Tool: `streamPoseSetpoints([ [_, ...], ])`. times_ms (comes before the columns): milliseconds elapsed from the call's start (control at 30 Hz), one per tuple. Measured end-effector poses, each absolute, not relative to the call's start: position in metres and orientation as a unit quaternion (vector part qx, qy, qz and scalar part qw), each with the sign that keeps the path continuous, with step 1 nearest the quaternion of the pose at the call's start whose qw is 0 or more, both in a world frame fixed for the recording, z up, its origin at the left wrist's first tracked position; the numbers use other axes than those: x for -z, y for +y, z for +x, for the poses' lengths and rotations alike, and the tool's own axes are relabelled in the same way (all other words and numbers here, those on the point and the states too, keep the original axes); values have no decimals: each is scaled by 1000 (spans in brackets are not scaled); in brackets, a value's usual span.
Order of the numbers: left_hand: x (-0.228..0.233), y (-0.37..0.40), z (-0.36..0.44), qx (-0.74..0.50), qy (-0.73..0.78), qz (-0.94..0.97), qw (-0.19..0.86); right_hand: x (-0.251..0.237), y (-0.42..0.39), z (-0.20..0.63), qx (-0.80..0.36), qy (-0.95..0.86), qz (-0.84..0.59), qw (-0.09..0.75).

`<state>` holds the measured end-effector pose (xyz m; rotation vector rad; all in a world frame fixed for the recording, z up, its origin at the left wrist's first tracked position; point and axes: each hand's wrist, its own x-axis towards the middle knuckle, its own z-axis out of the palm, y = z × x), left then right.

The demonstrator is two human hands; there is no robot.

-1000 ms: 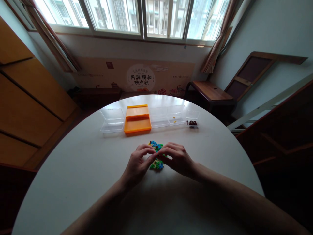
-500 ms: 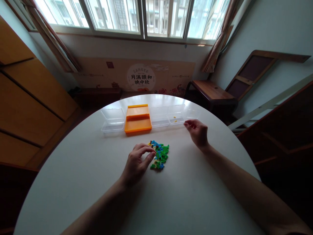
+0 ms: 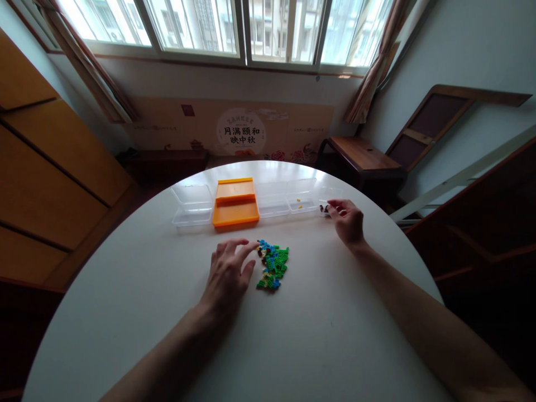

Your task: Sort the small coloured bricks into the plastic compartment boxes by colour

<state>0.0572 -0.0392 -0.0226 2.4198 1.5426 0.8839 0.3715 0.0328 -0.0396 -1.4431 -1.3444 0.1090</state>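
Note:
A flat build of small green, blue and yellow bricks [image 3: 273,264] lies on the round white table [image 3: 125,301]. My left hand [image 3: 228,276] rests flat just left of it, fingers spread, fingertips at its upper left edge. My right hand [image 3: 347,221] is stretched to the far right, fingertips in a small clear box [image 3: 329,194] at some dark brown pieces [image 3: 324,209]. Whether the fingers hold a piece I cannot tell.
Along the table's far side stand a clear box [image 3: 192,205], an open orange box [image 3: 235,202], and two more clear boxes [image 3: 272,199], one [image 3: 301,196] with small yellow pieces. A wooden side table [image 3: 362,156] stands beyond on the right.
My right hand left the brick build and reached out to the small box on the far right. My left hand's fingers opened and flattened beside the build.

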Motion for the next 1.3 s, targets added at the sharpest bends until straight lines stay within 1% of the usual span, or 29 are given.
streamPoseSetpoints([
  [133,21,-45,59,-261,471,841,44,36,25,357,-21,-618,-575,535],
  [433,25,-46,56,-258,459,850,28,27,11,336,-17,-658,-536,528],
  [667,23,-46,58,-272,437,857,31,27,-2,316,-30,-722,-476,502],
  [1033,19,-46,65,-246,437,864,57,22,-16,300,-35,-781,-411,469],
  [1300,20,-44,63,-262,425,864,60,20,-18,297,-30,-790,-404,461],
])
